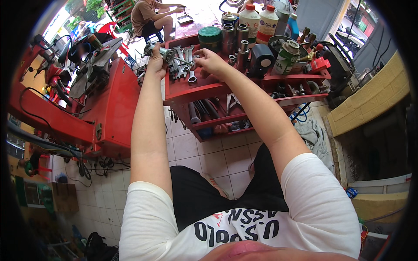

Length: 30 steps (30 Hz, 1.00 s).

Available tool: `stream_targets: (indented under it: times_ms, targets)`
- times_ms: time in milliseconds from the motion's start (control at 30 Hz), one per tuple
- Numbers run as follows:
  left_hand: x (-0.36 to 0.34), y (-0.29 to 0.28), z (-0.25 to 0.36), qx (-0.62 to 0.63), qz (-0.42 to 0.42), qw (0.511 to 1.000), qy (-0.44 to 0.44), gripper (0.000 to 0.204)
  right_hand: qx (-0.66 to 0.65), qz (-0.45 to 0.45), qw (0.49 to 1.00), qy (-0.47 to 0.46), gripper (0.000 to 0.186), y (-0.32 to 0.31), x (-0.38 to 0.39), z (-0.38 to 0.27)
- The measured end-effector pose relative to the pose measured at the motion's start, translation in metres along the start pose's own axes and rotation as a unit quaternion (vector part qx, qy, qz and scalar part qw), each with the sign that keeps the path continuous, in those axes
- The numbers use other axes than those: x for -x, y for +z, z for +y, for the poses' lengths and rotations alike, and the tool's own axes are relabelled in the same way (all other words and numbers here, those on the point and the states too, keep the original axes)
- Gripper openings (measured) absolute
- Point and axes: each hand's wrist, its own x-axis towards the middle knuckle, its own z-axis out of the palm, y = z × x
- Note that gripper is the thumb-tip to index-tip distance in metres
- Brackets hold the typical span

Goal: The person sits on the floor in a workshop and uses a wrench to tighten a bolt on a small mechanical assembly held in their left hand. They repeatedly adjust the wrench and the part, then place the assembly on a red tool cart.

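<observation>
Over the left end of a red tool cart (191, 92), my left hand (156, 64) is closed around a small silvery metal machine part (166, 54), whose exact kind I cannot make out. A thin metal rod-like tool (183, 61) slants from the part toward my right hand (210, 64). The fingers of my right hand are pinched at the rod's outer end and partly hide it. Below and between my hands, several combination wrenches (192, 77) lie on the cart's top tray. Just beyond my right hand stands a green-lidded round tub (210, 36).
Large sockets (228, 38), white bottles (249, 22) and a green-and-white can (286, 56) crowd the tray's right side. A red machine (114, 104) stands close on the left. Beyond the cart sits another person (146, 17). A grey cloth (314, 139) lies on the floor at right.
</observation>
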Motion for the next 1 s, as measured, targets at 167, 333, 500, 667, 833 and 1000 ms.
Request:
stream_targets:
  times_ms: [167,333,500,667,833,1000]
  targets:
    - [0.0,-0.003,0.0,-0.011,0.007,1.0,0.001,0.048,0.022,0.021,0.999,-0.012,0.051,0.007,0.006,-0.006]
    - [-0.004,-0.005,0.0,-0.012,-0.012,1.0,0.006,0.055,-0.005,0.005,1.0,-0.002,0.057,0.001,0.004,-0.004]
    - [0.0,0.0,0.0,-0.002,-0.002,1.0,0.002,0.047,0.06,0.015,0.996,-0.064,0.059,0.007,0.005,0.001]
    - [-0.001,-0.001,0.0,-0.012,0.0,1.0,-0.001,0.048,0.021,-0.008,0.999,-0.035,0.063,0.0,-0.001,0.006]
    - [0.001,-0.004,0.001,-0.015,0.009,1.0,-0.006,0.048,0.027,0.009,1.0,0.012,0.057,0.011,0.006,-0.002]
    - [-0.006,-0.008,-0.001,-0.034,-0.001,0.999,0.0,0.057,-0.008,-0.069,0.997,0.019,0.061,0.001,0.0,0.004]
